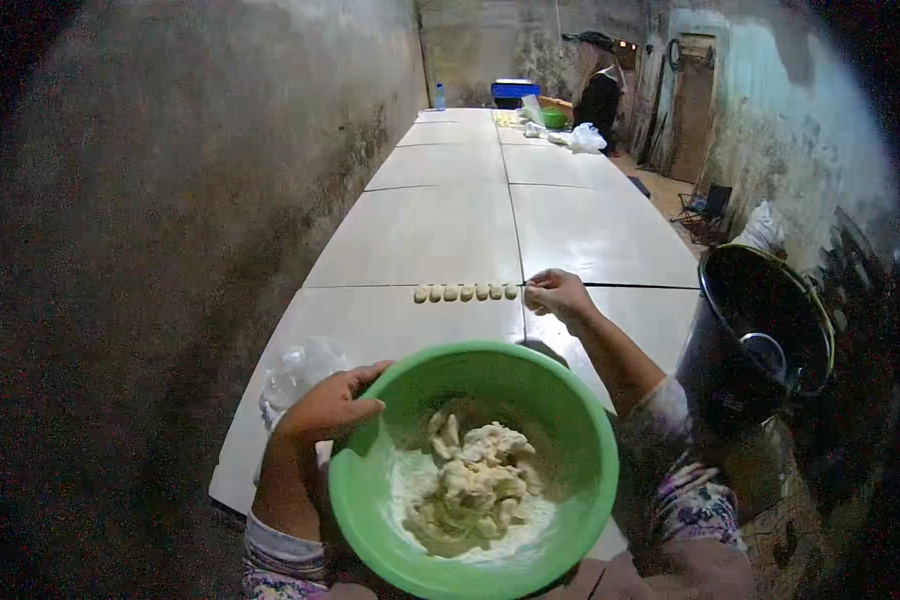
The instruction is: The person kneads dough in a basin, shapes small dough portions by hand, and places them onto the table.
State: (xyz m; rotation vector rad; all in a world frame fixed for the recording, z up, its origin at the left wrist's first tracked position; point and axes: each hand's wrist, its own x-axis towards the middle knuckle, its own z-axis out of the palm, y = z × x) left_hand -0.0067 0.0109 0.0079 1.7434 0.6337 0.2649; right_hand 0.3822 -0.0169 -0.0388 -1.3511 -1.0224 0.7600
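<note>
The left hand (335,405) clasps the rim of the green bowl (350,490), thumb over the edge on the inner side and fingers along the outside, a hold that seems meant to keep the bowl steady while the other arm stretches past it. The bowl sits close against the person's front, its mouth facing up, so its contents lie within easy reach of both hands. In it, the lumpy dough (475,475) is heaped in the middle, with loose white flour (525,525) around it, which probably keeps the lumps from sticking to the wall. Beyond the bowl, seven small dough pieces (467,293) lie on the table (420,235) in one straight row, set just on the near side of a crosswise seam; that line may serve as a guide for keeping them even. They sit side by side, likely so that each can be lifted separately. The right hand (558,294) is at the right end of the row, in line with it, fingers bent down toward the table; its grip looks narrow, but the fingertips are too small and shaded for me to tell whether they pinch a piece or are merely drawn together. A clear plastic bag (305,370) lies beside the left hand, and a large black bucket (705,350) stands off to the right, both out of the row's way.
</note>
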